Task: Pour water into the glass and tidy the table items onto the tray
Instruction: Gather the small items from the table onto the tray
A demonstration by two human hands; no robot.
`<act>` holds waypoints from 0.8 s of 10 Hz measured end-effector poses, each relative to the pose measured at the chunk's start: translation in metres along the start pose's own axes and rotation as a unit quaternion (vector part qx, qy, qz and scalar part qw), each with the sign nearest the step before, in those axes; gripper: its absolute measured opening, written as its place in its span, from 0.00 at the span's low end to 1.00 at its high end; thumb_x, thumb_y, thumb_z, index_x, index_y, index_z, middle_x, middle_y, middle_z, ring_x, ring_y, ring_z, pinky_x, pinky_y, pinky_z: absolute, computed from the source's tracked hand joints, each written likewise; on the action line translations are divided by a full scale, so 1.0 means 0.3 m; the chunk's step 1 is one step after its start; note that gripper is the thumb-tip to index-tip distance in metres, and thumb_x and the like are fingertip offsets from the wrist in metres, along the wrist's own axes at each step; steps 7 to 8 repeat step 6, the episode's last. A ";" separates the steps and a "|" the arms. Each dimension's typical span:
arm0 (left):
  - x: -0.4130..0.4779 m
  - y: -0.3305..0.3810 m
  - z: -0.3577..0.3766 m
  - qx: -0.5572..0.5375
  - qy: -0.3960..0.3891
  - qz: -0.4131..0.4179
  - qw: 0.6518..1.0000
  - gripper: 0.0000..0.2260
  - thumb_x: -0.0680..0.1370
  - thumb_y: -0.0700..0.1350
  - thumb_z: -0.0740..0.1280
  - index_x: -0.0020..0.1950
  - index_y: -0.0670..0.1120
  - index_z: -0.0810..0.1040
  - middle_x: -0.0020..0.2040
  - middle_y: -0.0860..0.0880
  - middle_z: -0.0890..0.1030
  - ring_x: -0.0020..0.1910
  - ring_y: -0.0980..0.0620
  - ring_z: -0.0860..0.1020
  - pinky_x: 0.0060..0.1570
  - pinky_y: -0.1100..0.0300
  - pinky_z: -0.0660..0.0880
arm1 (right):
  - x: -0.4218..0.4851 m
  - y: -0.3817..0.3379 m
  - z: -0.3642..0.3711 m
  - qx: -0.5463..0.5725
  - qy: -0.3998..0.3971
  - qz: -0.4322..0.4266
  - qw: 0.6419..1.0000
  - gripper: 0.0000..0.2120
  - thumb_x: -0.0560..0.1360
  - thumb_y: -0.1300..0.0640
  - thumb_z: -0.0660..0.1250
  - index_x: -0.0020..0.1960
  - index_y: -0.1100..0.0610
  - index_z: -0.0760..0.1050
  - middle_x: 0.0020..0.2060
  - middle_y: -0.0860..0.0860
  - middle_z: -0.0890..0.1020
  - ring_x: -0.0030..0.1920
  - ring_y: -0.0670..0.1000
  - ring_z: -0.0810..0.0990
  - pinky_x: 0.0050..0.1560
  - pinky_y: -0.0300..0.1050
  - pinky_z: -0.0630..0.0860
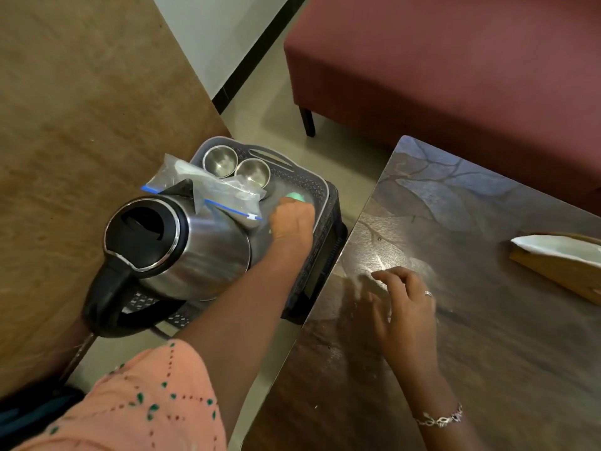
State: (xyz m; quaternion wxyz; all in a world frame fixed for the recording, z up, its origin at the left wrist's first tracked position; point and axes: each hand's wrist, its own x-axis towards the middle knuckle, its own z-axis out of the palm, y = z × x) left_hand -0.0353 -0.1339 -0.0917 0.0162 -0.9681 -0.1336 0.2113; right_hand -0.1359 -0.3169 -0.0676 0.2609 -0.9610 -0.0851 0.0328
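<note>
Closest to me is the peach sleeve (140, 402) with its green dots, on the left arm that reaches forward and across. On the other side, a silver bracelet (439, 418) circles the right wrist. The right hand (406, 304), with a ring on one finger, is over the dark patterned table (487, 369), fingers loosely spread and slightly bent. I cannot tell whether the fingertips touch the tabletop or hang just above it. Left of the table, the steel kettle (182, 245) stands upright at the near end of the grey tray (302, 177), its black lid down and its black handle turned toward the person. Just past the kettle, the left hand (291, 222) is knuckles-up inside the tray, fingers curled round a small green thing (294, 197). It is too hidden for me to say what it is. A clear zip bag (208, 183) with a blue seal lies in the tray behind the kettle's spout. Two empty steel cups (220, 161) stand upright side by side at the tray's far end. The tray rests on a dark stool (325, 252) beside the table's edge. Over on the table's right lies a brown paper bag (559, 265). Beyond everything is a maroon sofa (455, 76).
</note>
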 end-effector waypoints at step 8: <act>0.021 -0.033 -0.007 0.019 0.007 -0.007 1.000 0.13 0.77 0.32 0.57 0.57 0.38 0.76 0.57 0.41 0.78 0.57 0.43 0.77 0.49 0.54 0.74 | -0.074 0.049 -0.001 0.022 0.010 0.030 0.999 0.13 0.67 0.65 0.71 0.51 0.60 0.77 0.49 0.57 0.77 0.48 0.55 0.75 0.46 0.46 0.68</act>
